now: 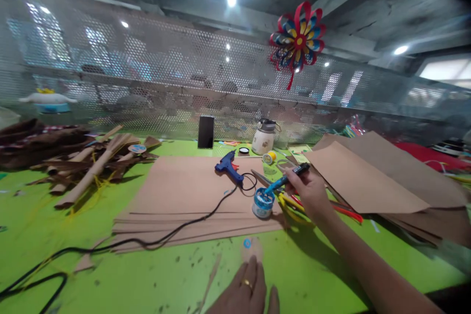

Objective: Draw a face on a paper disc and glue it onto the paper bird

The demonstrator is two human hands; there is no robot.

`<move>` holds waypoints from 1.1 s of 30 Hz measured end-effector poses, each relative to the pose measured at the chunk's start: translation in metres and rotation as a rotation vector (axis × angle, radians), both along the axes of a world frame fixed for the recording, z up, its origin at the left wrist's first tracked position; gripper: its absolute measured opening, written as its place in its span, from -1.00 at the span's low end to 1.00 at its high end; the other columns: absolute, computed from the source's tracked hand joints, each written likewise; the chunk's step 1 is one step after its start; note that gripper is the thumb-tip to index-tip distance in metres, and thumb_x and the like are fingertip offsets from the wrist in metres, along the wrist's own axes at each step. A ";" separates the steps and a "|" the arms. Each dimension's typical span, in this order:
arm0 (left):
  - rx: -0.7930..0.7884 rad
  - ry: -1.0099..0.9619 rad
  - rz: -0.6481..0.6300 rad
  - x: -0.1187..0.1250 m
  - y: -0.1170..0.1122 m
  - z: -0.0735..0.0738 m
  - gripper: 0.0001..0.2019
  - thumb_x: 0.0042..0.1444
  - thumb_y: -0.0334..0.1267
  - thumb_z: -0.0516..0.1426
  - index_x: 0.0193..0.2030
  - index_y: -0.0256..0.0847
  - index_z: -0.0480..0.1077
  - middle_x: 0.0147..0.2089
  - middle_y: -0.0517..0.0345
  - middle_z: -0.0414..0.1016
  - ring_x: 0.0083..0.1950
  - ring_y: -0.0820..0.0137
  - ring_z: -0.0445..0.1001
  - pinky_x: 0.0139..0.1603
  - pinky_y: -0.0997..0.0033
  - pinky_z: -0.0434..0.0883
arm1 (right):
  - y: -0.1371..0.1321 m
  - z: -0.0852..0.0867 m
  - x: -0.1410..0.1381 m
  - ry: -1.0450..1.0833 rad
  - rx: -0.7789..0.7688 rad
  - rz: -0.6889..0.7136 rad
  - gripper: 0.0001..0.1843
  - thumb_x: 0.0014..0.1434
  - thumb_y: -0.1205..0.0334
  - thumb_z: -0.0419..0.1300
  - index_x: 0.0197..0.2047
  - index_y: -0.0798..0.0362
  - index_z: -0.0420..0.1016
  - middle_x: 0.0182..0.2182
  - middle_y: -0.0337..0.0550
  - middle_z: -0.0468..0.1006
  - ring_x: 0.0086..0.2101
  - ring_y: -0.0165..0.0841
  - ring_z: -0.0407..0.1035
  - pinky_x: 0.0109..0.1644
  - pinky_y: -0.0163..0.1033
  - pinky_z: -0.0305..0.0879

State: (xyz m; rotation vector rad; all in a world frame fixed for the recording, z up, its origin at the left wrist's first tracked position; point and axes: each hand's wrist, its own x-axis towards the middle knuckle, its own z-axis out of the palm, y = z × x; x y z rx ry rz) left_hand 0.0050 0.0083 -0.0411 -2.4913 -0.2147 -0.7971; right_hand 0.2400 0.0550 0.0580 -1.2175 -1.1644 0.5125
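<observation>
In my right hand (307,189) I grip a marker pen (281,181) with a dark end and a blue-smeared front. Its tip reaches into the mouth of a small clear jar (262,205) of blue paint. Low in the view, my left hand (247,287) lies flat with fingers stretched out, a ring on one of them. Its fingertips rest on a small brown paper piece (253,249) bearing a round blue mark. Under and beside my right hand lie yellow-handled scissors (294,211) and a red-handled tool (346,212).
A blue glue gun (228,167) with a black cord lies on stacked brown paper (176,181). More paper sheets (368,179) are at right, rolled paper sticks (91,171) at left. Behind stand a phone (206,132), a white kettle-like flask (263,138) and a perforated metal screen (165,68).
</observation>
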 end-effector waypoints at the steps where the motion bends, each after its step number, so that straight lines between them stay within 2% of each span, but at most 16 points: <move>1: 0.020 0.011 -0.011 0.000 0.000 0.004 -0.81 0.20 -0.36 0.12 -0.04 -0.29 0.31 -0.19 -0.08 0.61 -0.12 0.15 0.59 -0.13 0.27 0.55 | 0.001 0.001 0.001 0.054 0.006 0.002 -0.60 0.05 -0.08 0.31 -0.39 0.14 0.44 -0.67 -0.30 0.39 -0.63 -0.45 0.22 -0.53 -0.32 0.18; 6: 0.012 0.078 -0.022 0.000 0.000 0.014 -0.77 0.25 -0.28 0.08 -0.01 -0.37 0.26 -0.17 -0.27 0.57 -0.05 0.03 0.55 -0.05 0.12 0.47 | -0.001 0.008 0.004 0.345 -0.007 0.060 -0.64 -0.03 0.00 0.39 -0.43 0.12 0.44 -0.67 -0.29 0.42 -0.64 -0.48 0.26 -0.55 -0.36 0.22; 9: -0.026 0.126 -0.020 -0.001 -0.005 0.018 -0.74 0.24 -0.32 0.06 0.01 -0.43 0.26 -0.12 -0.37 0.54 -0.01 -0.03 0.53 -0.01 0.03 0.43 | -0.012 0.012 0.001 0.422 -0.040 0.132 -0.67 -0.04 0.03 0.40 -0.43 0.13 0.47 -0.68 -0.29 0.41 -0.64 -0.47 0.26 -0.58 -0.36 0.21; 12: -0.097 0.199 -0.022 -0.003 -0.011 0.027 -0.69 0.26 -0.29 0.03 0.06 -0.47 0.26 -0.06 -0.45 0.50 0.04 -0.06 0.49 0.02 0.00 0.43 | -0.028 0.007 -0.003 0.366 -0.094 0.190 -0.71 0.05 0.05 0.35 -0.38 0.13 0.51 -0.68 -0.28 0.41 -0.65 -0.48 0.26 -0.60 -0.37 0.19; 16: -0.182 0.355 -0.018 -0.005 -0.016 0.041 -0.62 0.24 -0.31 0.01 0.13 -0.54 0.23 0.06 -0.55 0.41 0.16 -0.16 0.38 0.09 -0.07 0.39 | -0.045 -0.015 -0.003 0.222 -0.145 0.273 -0.78 0.18 0.09 0.26 -0.29 0.10 0.51 -0.64 -0.29 0.44 -0.65 -0.49 0.30 -0.58 -0.38 0.19; 21: -0.215 0.379 -0.029 -0.007 -0.016 0.046 -0.63 0.23 -0.34 0.01 0.12 -0.55 0.23 0.06 -0.56 0.40 0.18 -0.18 0.35 0.11 -0.12 0.38 | -0.052 -0.034 0.000 0.105 -0.189 0.329 -0.86 0.23 0.15 0.22 -0.23 0.04 0.48 -0.58 -0.29 0.49 -0.56 -0.44 0.37 -0.47 -0.33 0.30; 27: -0.166 0.342 -0.008 -0.007 -0.013 0.041 -0.71 0.22 -0.46 0.01 0.08 -0.43 0.25 0.03 -0.36 0.47 0.13 -0.07 0.42 0.07 0.00 0.44 | -0.054 -0.034 -0.002 -0.015 -0.243 0.351 -0.93 0.21 0.21 0.23 -0.28 0.02 0.49 -0.58 -0.30 0.48 -0.54 -0.47 0.36 -0.45 -0.36 0.31; 33: -0.200 0.299 -0.010 -0.005 -0.011 0.035 -0.72 0.24 -0.43 0.04 0.09 -0.41 0.24 0.04 -0.36 0.47 0.13 -0.05 0.42 0.08 0.00 0.44 | -0.055 -0.031 -0.007 -0.057 -0.272 0.361 -0.92 0.18 0.22 0.24 -0.31 0.04 0.48 -0.58 -0.28 0.49 -0.54 -0.47 0.36 -0.46 -0.37 0.31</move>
